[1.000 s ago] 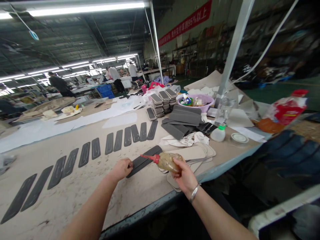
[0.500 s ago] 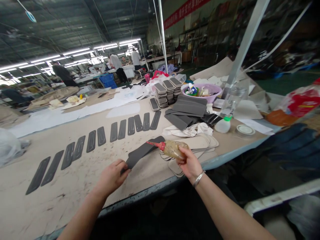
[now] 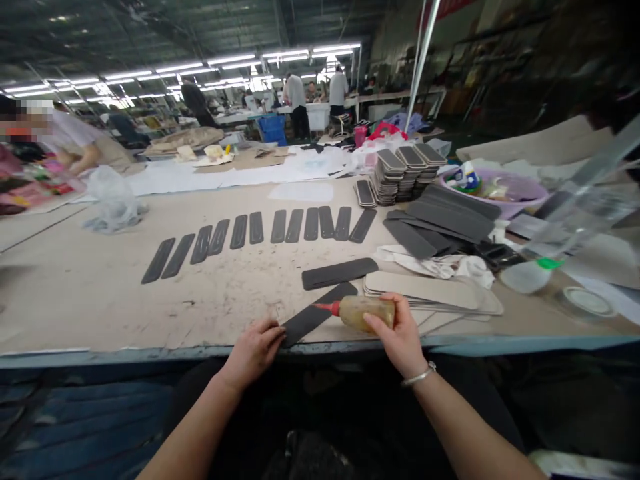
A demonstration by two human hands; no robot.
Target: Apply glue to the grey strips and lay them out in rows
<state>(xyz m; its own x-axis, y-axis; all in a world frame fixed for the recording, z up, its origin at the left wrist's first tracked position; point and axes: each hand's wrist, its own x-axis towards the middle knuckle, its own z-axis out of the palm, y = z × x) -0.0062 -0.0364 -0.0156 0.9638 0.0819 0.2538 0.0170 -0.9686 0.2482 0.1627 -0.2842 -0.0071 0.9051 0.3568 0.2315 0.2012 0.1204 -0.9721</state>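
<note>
My left hand (image 3: 256, 350) pinches the near end of a dark grey strip (image 3: 316, 312) lying at the table's front edge. In my right hand (image 3: 400, 337) is a squeeze bottle (image 3: 364, 312) of yellowish glue, tipped on its side. Its red nozzle points left, and the tip is over the strip; whether it touches I cannot tell. Just beyond lies another dark grey strip (image 3: 340, 272). Beside the bottle is a pile of beige rounded panels (image 3: 425, 289). A row of several dark strips with shiny outlines (image 3: 242, 231) runs across the table.
Stacked panels (image 3: 393, 177) stand at the back right, near loose dark pieces (image 3: 445, 213) and a purple basin (image 3: 530, 193). A white cloth (image 3: 435, 263), a green-capped bottle (image 3: 527, 275) and a round lidded container (image 3: 585, 303) lie right. A person (image 3: 80, 137) works at the far left.
The view has swung left, bringing a person into sight. The held strip now lies apart from the other dark strip, and the bottle's nozzle is over it. Both hands keep their holds.
</note>
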